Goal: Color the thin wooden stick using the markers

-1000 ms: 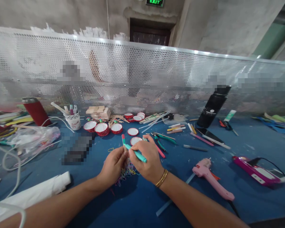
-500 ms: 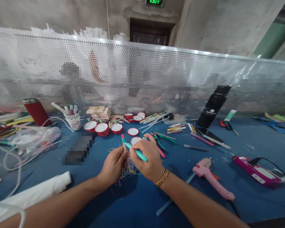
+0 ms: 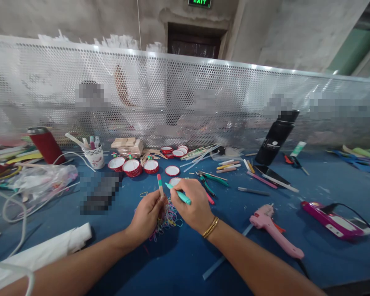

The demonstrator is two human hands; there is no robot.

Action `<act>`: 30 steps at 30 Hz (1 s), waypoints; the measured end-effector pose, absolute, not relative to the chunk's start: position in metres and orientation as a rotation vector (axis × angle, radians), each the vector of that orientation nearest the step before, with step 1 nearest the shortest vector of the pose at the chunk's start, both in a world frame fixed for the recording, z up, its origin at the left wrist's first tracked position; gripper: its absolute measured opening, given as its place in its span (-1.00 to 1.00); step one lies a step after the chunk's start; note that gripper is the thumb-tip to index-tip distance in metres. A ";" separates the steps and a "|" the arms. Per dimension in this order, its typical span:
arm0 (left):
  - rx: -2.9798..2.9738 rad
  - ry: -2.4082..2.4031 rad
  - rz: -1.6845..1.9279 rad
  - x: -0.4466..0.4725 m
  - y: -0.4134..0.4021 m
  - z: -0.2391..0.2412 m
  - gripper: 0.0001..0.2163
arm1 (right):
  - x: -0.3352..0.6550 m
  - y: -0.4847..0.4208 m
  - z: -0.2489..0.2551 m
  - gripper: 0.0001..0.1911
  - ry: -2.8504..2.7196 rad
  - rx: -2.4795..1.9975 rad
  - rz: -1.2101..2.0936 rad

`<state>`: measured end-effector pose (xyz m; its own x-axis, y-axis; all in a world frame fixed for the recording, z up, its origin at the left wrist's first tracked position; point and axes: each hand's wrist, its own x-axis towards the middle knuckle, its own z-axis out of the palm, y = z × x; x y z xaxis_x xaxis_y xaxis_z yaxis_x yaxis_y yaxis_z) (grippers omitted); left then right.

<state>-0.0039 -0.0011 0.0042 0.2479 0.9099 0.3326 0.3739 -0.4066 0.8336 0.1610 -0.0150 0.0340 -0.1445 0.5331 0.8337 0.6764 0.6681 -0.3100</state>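
My left hand (image 3: 148, 213) is closed on the lower end of a wooden craft stick (image 3: 160, 187), which stands upright with a red tip and a green band below it. My right hand (image 3: 193, 205) grips a turquoise marker (image 3: 182, 196), its tip pointing left and a little apart from the stick. Beneath the hands lies a pile of colourful rubber bands (image 3: 169, 218), partly hidden by my fingers. Just beyond them sit small red-rimmed white round pieces (image 3: 172, 170), one partly covered by my right hand.
A pink glue gun (image 3: 276, 232) lies right of my right forearm, near a magenta device (image 3: 333, 222) with a cord. Green-handled pliers (image 3: 216, 179) and markers lie beyond. A black bottle (image 3: 277, 139) leans at the back; a paper cup (image 3: 94, 158) and white roll (image 3: 49, 250) are left.
The marker's tip has drawn away from the stick, slightly to the right, and my right hand's fingers have curled in closer. My left hand keeps the stick nearly in place.
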 end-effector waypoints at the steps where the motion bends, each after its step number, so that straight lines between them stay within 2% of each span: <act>1: 1.890 1.162 1.122 -0.004 -0.001 0.004 -0.66 | 0.161 -0.016 0.034 -0.84 -1.810 -0.952 -0.153; 8: 1.901 1.124 1.121 -0.004 0.001 0.004 -0.66 | 0.158 -0.020 0.035 -0.85 -1.843 -0.822 -0.074; 23: 1.956 1.183 1.113 -0.005 0.000 0.003 -0.66 | 0.162 -0.016 0.034 -0.84 -1.820 -0.919 -0.143; 30: 1.919 1.119 1.098 -0.005 -0.001 0.003 -0.65 | 0.159 -0.018 0.034 -0.85 -1.827 -0.830 -0.082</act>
<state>-0.0049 -0.0007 0.0031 0.2844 0.8982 0.3351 0.3520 -0.4230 0.8350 0.1590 -0.0183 0.0342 -0.1803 0.4986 0.8479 0.5723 0.7542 -0.3219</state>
